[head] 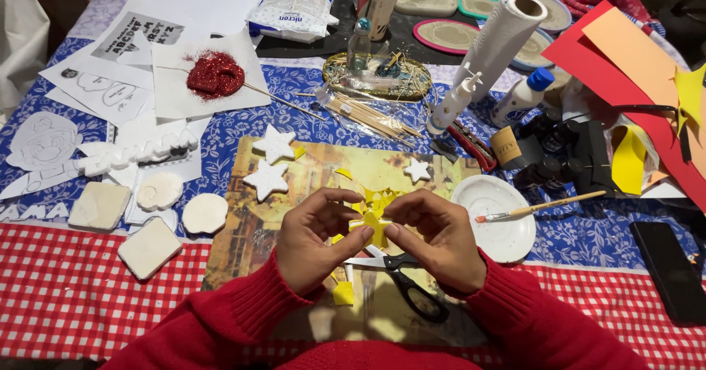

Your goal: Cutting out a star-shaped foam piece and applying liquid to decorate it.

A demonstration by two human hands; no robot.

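I have both hands, left hand (312, 234) and right hand (434, 230), pinched on the small yellow foam piece (373, 226); squeezing too hard could crease it, or drop it onto the scissors (401, 278).

Black scissors (408, 282) lie on a printed mat (294, 193). On the mat are 3 white stars (268, 162). A white plate (498, 215) carries a paintbrush (540, 207). A heap of red glitter (214, 74) sits on white paper (176, 90). A paper towel roll (504, 35) stands near 2 glue bottles (489, 98). A dark phone (671, 271) lies at the right.
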